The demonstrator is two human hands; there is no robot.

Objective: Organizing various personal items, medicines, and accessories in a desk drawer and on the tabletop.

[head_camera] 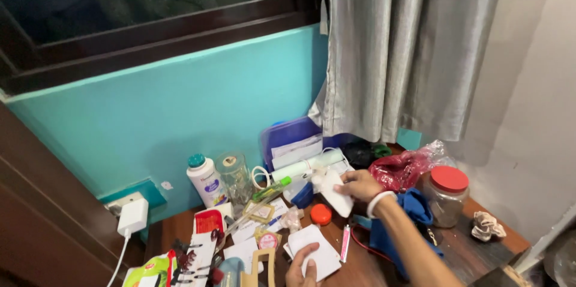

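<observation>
Right hand gripping white soft pouch, long axis slanting down-right. Left hand nearer, pressing flat white paper sheet on wooden bench, fingers spread.

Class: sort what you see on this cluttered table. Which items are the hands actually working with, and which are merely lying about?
In hand:
right hand grips white pouch
left hand rests on white card

Lying about:
powder bottle
red-lidded jar
orange cap
white charger
</observation>
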